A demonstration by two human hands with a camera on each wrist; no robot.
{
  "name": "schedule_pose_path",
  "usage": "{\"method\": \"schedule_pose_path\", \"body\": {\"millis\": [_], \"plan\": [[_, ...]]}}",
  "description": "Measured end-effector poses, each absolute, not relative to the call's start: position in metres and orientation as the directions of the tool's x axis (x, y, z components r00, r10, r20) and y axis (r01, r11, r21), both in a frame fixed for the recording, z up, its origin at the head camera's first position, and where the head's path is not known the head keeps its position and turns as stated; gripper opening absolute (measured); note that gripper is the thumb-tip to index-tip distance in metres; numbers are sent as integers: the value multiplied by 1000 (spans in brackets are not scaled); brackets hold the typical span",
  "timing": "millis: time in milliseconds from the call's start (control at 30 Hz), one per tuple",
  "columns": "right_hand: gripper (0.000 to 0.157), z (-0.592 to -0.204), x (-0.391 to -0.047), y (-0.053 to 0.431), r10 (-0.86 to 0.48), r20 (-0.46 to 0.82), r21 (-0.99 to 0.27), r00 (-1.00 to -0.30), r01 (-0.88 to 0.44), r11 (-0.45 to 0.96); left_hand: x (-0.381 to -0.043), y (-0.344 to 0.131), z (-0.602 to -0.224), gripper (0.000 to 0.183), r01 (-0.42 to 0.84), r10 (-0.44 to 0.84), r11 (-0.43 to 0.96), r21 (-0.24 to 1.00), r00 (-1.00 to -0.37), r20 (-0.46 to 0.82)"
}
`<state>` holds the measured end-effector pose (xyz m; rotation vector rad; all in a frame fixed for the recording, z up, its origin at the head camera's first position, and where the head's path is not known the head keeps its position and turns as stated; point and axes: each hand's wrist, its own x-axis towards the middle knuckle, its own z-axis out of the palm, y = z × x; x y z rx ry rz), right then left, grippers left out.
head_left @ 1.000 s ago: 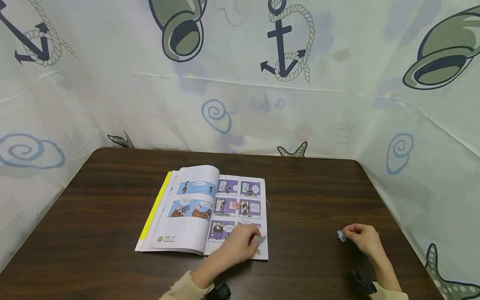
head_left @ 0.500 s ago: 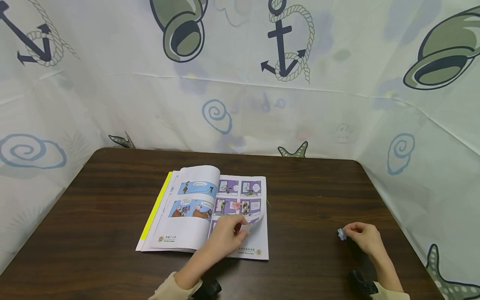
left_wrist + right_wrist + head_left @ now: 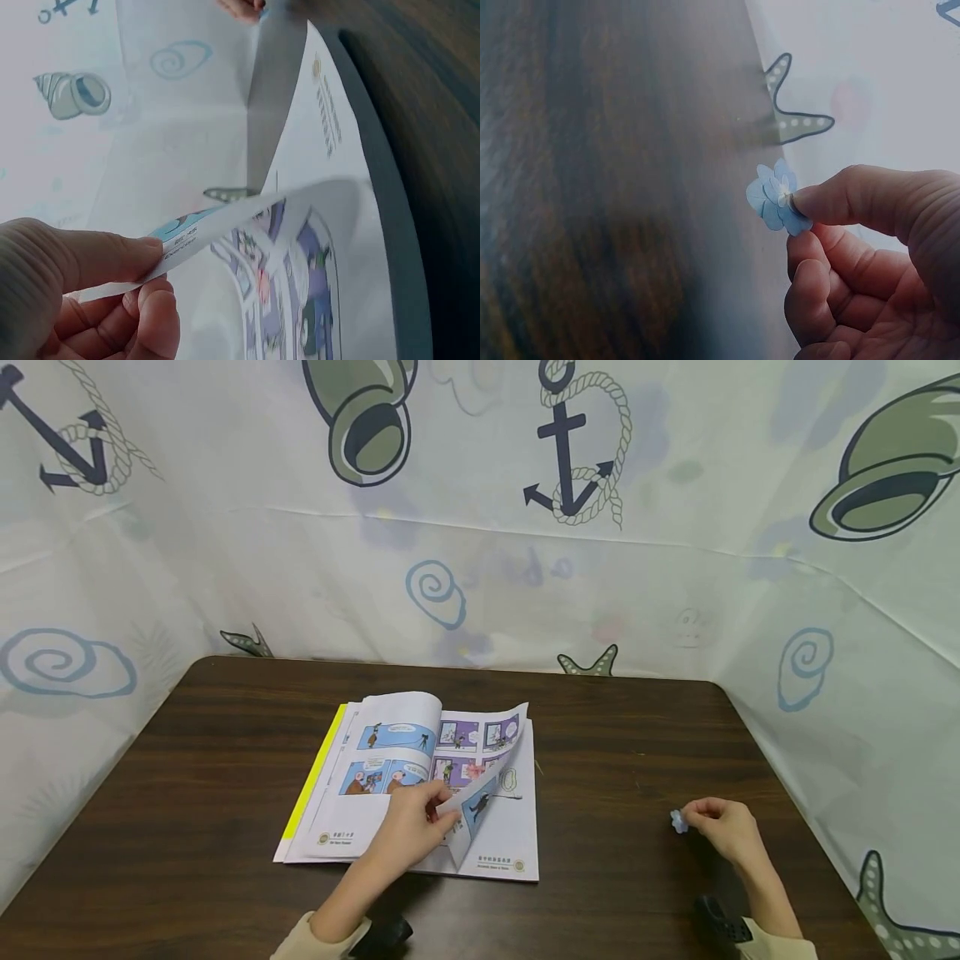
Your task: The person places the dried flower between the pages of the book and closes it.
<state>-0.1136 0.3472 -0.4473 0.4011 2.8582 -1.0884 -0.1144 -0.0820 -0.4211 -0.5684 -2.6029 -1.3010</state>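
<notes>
An open comic book (image 3: 495,856) lies on the brown table, its left pages showing blue panels and its right side purple ones. My left hand (image 3: 411,823) pinches the lower corner of a right-hand page (image 3: 474,814) between thumb and fingers. That page is lifted and curls over toward the left, uncovering a mostly white page beneath. In the left wrist view the thumb (image 3: 112,255) presses the page edge against curled fingers. A small pink flower (image 3: 263,289) shows on the purple panels. Right of the book, my right hand (image 3: 726,833) pinches a small light-blue flower (image 3: 776,196) by its edge.
The dark wood table (image 3: 600,760) stretches around the book to its rounded back corners. A pale printed cloth (image 3: 480,468) with anchors and shells hangs behind and at the sides. Dark wrist bands (image 3: 720,920) sit on both wrists.
My left hand has moved left with the page corner, so the page has lifted and folded over further. The right hand stays nearly in place with the blue flower.
</notes>
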Motion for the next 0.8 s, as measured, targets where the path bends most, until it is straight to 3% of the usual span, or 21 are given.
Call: {"method": "schedule_pose_path", "body": {"millis": [200, 800], "plan": [[19, -443, -117, 341, 208, -116, -650, -971, 232, 724, -112, -101, -419, 15, 322, 169, 580, 748, -946, 276], [18, -441, -128, 326, 165, -82, -670, -983, 176, 721, -99, -162, -430, 22, 195, 16, 706, 680, -965, 260]]}}
